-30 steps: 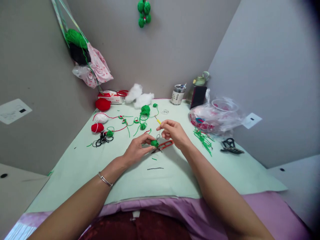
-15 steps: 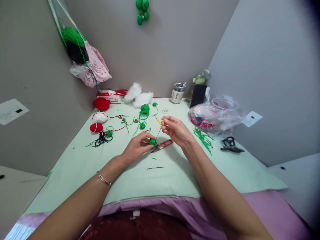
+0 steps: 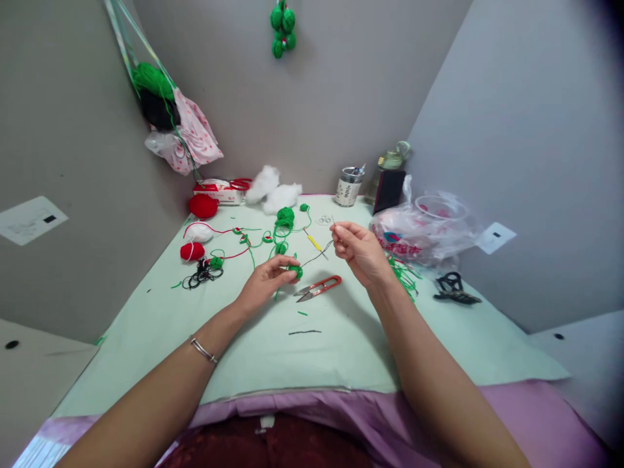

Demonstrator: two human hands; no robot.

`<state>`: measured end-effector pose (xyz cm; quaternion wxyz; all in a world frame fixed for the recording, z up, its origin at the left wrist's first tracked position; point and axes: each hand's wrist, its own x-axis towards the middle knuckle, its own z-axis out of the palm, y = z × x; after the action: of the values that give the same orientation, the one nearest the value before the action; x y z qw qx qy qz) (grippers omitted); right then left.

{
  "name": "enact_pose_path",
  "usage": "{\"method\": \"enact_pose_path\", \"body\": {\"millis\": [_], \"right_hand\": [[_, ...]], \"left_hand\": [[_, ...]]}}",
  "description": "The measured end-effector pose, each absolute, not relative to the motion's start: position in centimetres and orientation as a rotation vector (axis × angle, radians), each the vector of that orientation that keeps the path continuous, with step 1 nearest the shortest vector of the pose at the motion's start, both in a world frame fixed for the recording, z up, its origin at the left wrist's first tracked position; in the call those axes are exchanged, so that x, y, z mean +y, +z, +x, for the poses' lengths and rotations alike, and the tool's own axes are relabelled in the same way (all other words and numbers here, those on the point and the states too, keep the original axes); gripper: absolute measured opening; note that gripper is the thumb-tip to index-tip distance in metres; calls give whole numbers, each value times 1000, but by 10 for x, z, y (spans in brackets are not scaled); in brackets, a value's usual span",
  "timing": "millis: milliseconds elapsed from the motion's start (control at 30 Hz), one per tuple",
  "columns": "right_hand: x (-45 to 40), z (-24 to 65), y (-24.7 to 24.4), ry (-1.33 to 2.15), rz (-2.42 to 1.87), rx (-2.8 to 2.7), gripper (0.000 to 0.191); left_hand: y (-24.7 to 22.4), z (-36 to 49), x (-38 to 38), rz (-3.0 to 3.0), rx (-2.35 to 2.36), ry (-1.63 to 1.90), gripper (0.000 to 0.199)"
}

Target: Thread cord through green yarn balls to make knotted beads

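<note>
My left hand [image 3: 270, 281] pinches a small green knitted piece [image 3: 296, 272] above the middle of the table. A dark thread [image 3: 316, 258] runs from that piece up to my right hand [image 3: 358, 250], whose fingertips are closed on a thin needle [image 3: 334, 224]. Just below and right of the green piece lie thread snips with orange handles [image 3: 327, 283]. A yellow-handled hook [image 3: 314, 243] rests on the table between my hands. Nearer me are a short dark strand [image 3: 305, 332] and a green scrap [image 3: 303, 313].
Green yarn [image 3: 285, 218], white stuffing [image 3: 283, 197], a red ball [image 3: 203, 205] and black cord [image 3: 199, 276] lie at back and left. A tin [image 3: 348, 186], a plastic bag [image 3: 397, 227], green scraps [image 3: 403, 276] and a black clip [image 3: 454, 289] stand or lie right.
My right hand has moved right, away from the green piece, and more dark thread stretches between them. The view has shifted slightly, and the snips are less covered.
</note>
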<state>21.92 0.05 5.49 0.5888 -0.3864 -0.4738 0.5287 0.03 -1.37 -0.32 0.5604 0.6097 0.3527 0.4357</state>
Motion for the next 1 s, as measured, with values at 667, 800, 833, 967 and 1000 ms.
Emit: {"method": "enact_pose_path", "body": {"millis": [667,800,833,967,1000], "right_hand": [[-17,194,37,331,-1097,-2084,13],[-16,193,35,324,-1107,-2102,13],[-17,193,34,322,-1116,-2111,13],[-19,195,35,314,-1141,-2159,15],[-20,195,36,320,-1146,-2170,16]], "left_hand": [[-5,-9,-5,1359,907,1176,31],[-3,-8,-5,1366,910,1180,31],[-3,-8,-5,1370,911,1183,31],[-3,-8,-6,1403,914,1171,31],[-3,-7,-6,1418,920,1162,31]]}}
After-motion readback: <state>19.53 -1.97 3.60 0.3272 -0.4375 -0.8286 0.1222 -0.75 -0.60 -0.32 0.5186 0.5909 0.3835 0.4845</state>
